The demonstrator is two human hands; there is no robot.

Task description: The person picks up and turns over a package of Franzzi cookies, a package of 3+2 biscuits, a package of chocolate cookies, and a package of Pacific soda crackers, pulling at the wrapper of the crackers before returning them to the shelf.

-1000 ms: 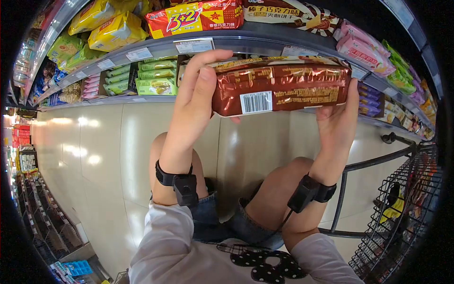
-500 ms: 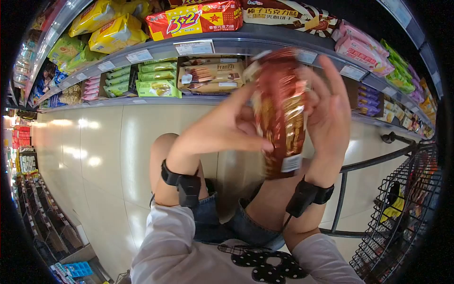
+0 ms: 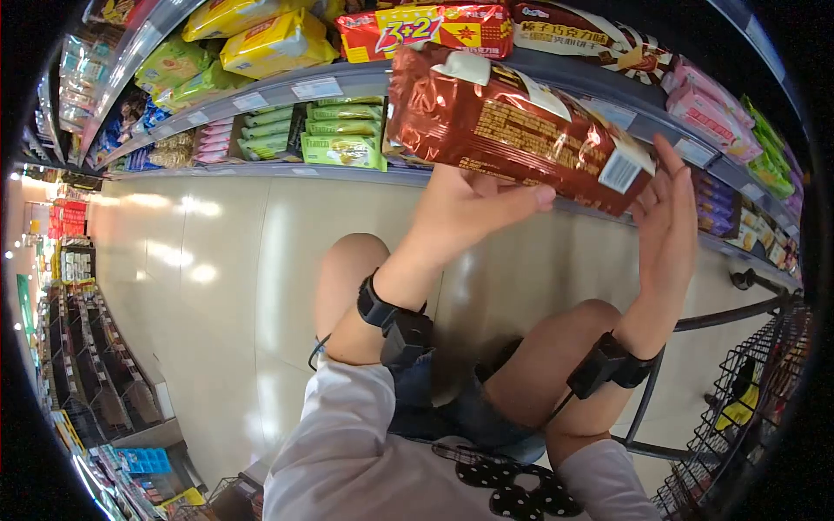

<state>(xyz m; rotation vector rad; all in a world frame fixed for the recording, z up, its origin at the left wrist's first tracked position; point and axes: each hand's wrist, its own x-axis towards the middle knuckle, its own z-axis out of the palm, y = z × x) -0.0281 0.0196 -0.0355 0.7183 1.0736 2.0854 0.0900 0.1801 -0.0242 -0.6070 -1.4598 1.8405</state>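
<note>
A shiny brown snack package [image 3: 521, 130] with gold print and a white barcode label is held up in front of the shelf, lying roughly lengthwise and tilted down to the right. My left hand [image 3: 486, 208] grips it from below, thumb along its lower edge. At its right end, by the barcode, my right hand [image 3: 667, 204] has its fingers stretched upward; whether they touch the package is hard to tell. Behind it on the upper shelf are a red 3+2 package [image 3: 426, 33] and a brown and cream package [image 3: 591, 39].
Yellow packages [image 3: 278, 43] stand on the upper shelf at the left, pink ones [image 3: 712, 117] at the right. Green packs [image 3: 343, 139] fill a lower box. A black wire basket cart [image 3: 738, 417] is at the right. Shelving [image 3: 95, 347] runs along the far left.
The brown package has turned from upright to nearly lengthwise and risen toward the shelf. My right hand has moved to its barcode end. The view has shifted, so the shelf sits farther right.
</note>
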